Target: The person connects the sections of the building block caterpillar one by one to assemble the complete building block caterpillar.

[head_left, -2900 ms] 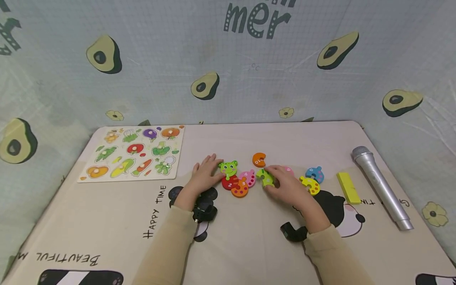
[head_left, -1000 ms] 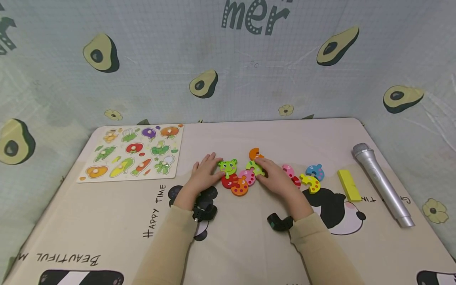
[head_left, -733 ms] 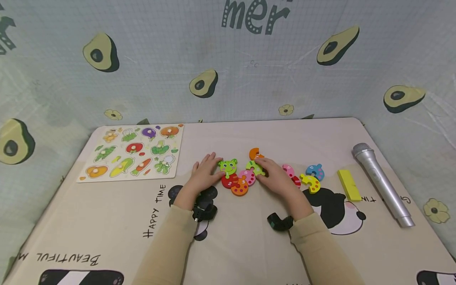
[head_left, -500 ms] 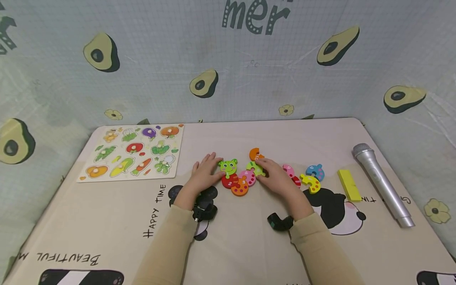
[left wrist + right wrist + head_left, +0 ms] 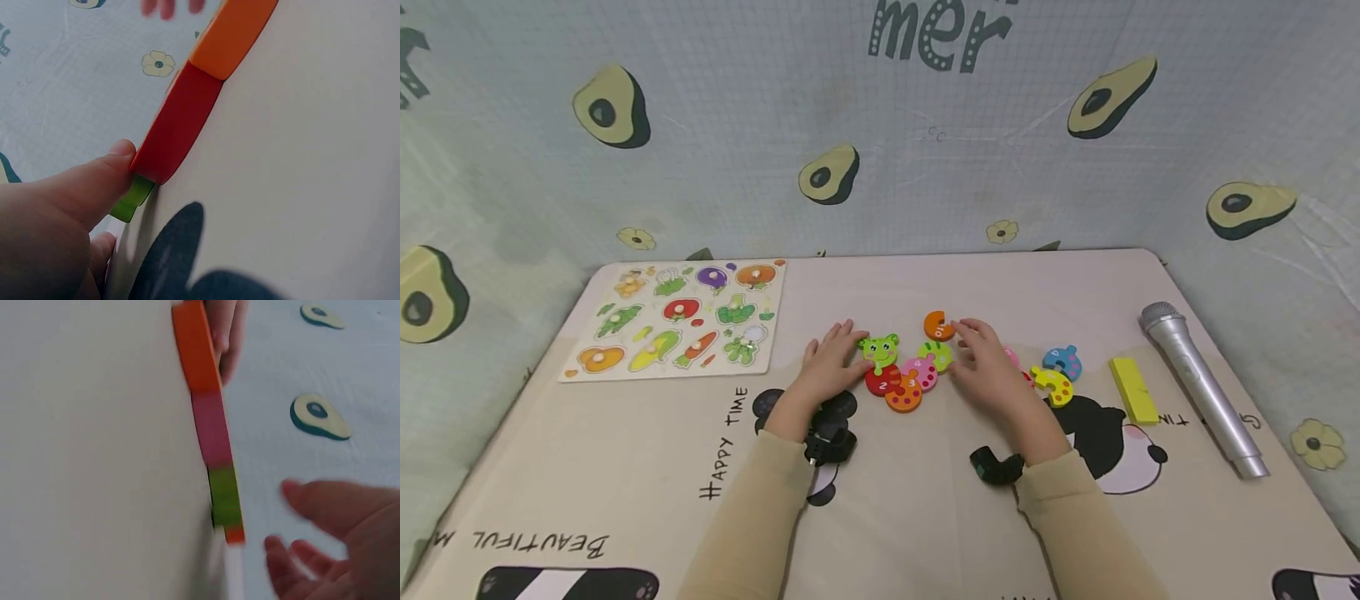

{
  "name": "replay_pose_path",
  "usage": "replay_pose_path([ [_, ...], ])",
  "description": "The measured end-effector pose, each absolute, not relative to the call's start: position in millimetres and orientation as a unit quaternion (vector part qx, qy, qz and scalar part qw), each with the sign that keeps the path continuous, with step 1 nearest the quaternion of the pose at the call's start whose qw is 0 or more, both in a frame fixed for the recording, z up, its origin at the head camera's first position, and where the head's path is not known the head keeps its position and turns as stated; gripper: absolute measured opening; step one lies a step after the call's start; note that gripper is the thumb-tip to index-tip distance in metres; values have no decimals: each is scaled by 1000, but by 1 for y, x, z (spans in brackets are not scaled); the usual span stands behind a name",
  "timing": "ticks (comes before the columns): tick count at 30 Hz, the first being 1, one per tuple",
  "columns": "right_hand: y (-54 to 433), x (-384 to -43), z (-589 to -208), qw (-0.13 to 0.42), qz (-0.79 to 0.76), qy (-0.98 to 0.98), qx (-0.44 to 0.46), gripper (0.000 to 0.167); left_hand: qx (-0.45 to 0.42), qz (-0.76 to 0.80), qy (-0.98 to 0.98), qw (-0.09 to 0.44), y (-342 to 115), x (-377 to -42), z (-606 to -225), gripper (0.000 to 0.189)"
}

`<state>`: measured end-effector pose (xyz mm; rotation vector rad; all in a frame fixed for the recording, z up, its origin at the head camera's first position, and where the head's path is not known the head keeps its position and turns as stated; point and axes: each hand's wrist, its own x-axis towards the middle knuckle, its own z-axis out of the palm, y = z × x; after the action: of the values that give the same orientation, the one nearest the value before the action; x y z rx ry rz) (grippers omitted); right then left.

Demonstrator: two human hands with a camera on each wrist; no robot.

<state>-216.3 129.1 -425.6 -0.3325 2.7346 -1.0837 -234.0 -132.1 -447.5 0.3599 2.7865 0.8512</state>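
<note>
A row of joined puzzle pieces lies mid-table. The green frog-faced piece [image 5: 878, 350] is at its left end, then a red piece marked 2 [image 5: 883, 381], an orange piece marked 3 [image 5: 903, 393], a pink piece [image 5: 921, 372] and a green piece [image 5: 936, 357]. My left hand [image 5: 829, 369] holds the frog-faced piece between thumb and index finger; in the left wrist view the thumb lies against its side, beside the red piece [image 5: 181, 125]. Just right of the green piece, my right hand [image 5: 988, 367] is spread, fingertips close to a loose orange piece [image 5: 938, 326] and apart from the row.
Right of my right hand lie a yellow piece [image 5: 1054, 387], a blue piece [image 5: 1063, 362] and a partly hidden pink piece. Beyond them are a yellow block [image 5: 1133, 391] and a silver microphone [image 5: 1206, 392]. A vegetable puzzle board [image 5: 655, 333] rests at the back left.
My right hand carried the green piece left to the pink one, stayed there, then let go and shifted slightly up and right. The left hand stayed in place.
</note>
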Motion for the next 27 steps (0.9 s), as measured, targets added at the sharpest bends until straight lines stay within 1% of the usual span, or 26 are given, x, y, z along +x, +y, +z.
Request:
replay_pose_path([
  [4,157,-212,-416,55,-386,913,-115,61,123,290,944,97,-133,-235,-447,53],
  [9,205,-203,-414,42,-351,931,-87,59,125,287,944,100,-133,-235,-447,53],
  [12,226,-199,-415,45,-320,944,-62,58,123,287,944,103,-134,-234,-447,53],
  [15,237,-197,-416,60,-309,948,-51,57,123,288,944,101,-133,-233,-446,53],
  [22,244,-199,-423,77,-290,953,-45,54,127,285,945,101,-134,-233,-446,54],
  [27,245,-199,-426,100,-285,953,-36,54,127,285,945,100,-134,-233,-446,54],
])
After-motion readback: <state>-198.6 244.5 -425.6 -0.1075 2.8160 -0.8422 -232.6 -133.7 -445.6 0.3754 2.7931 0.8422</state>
